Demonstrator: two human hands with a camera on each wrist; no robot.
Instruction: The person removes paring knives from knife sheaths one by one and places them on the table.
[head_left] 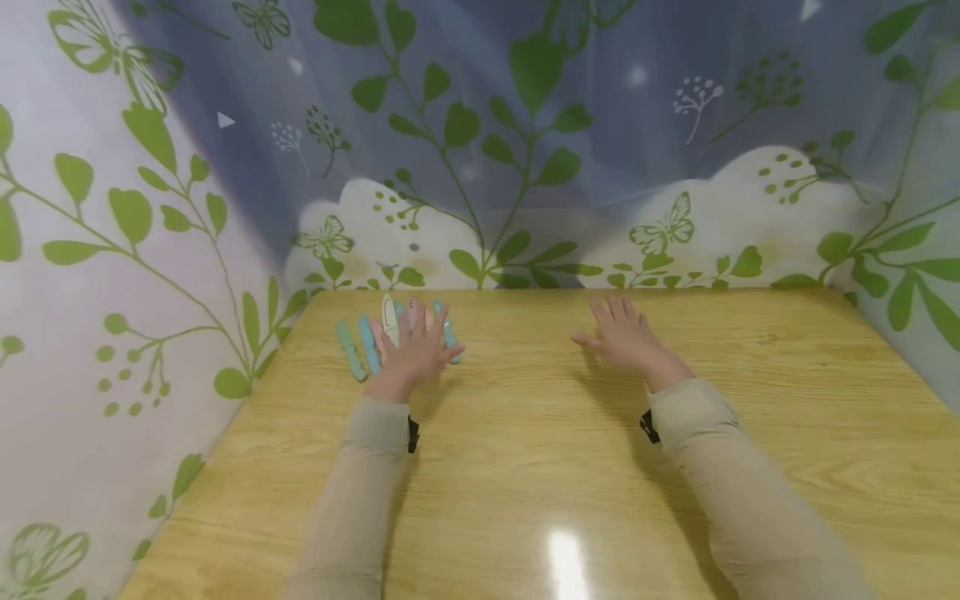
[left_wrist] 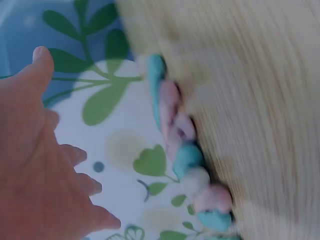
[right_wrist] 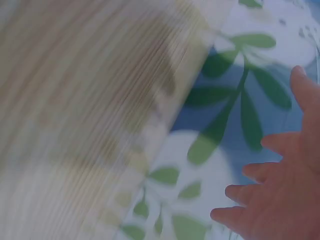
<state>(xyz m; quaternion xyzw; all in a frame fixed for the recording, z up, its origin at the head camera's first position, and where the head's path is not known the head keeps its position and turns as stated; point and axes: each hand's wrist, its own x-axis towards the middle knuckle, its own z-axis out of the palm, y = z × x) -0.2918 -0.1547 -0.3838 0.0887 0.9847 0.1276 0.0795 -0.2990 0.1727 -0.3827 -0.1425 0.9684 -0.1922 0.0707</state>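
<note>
My left hand (head_left: 415,354) hovers with spread fingers over a row of slim, pastel, knife-shaped things near the table's far edge, partly hiding them in the head view. A green one (head_left: 350,350) lies at the left end, beside a blue one (head_left: 369,342). A pale green one (head_left: 390,315) with a dark outline sticks out past the fingers, and another blue one (head_left: 450,333) lies by the thumb. In the left wrist view the row, with a pink one (left_wrist: 170,95), stands apart from the hand. My right hand (head_left: 628,337), fingers spread, holds nothing above the table.
The wood-grain table (head_left: 510,450) ends at the back against a blue and white curtain (head_left: 465,167) with green leaves. Leaf-patterned cloth (head_left: 112,317) also hangs along the left side, and more (head_left: 926,275) on the right.
</note>
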